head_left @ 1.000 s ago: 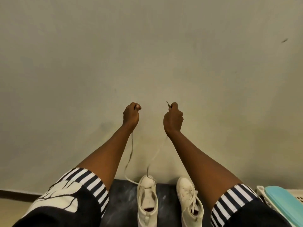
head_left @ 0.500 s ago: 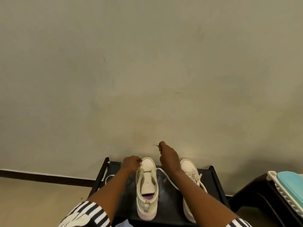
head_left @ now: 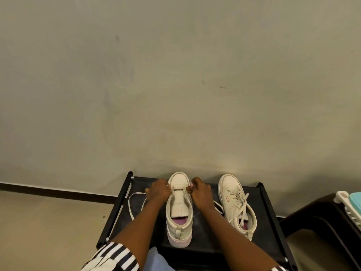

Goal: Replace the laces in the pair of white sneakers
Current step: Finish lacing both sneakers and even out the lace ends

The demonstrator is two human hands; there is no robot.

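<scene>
Hands dropped from the raised pull: left hand (head_left: 157, 190) and right hand (head_left: 201, 189) pinch the lace (head_left: 129, 204) at the lowest eyelets of the white sneaker (head_left: 178, 222), lacing barely begun.

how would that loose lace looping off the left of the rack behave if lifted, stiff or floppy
Probably floppy: the lace lies in a slack curved loop over the black rack edge. Likely very light, being thin and flat. Lifted, it would probably sag and trail from the sneaker.
</scene>
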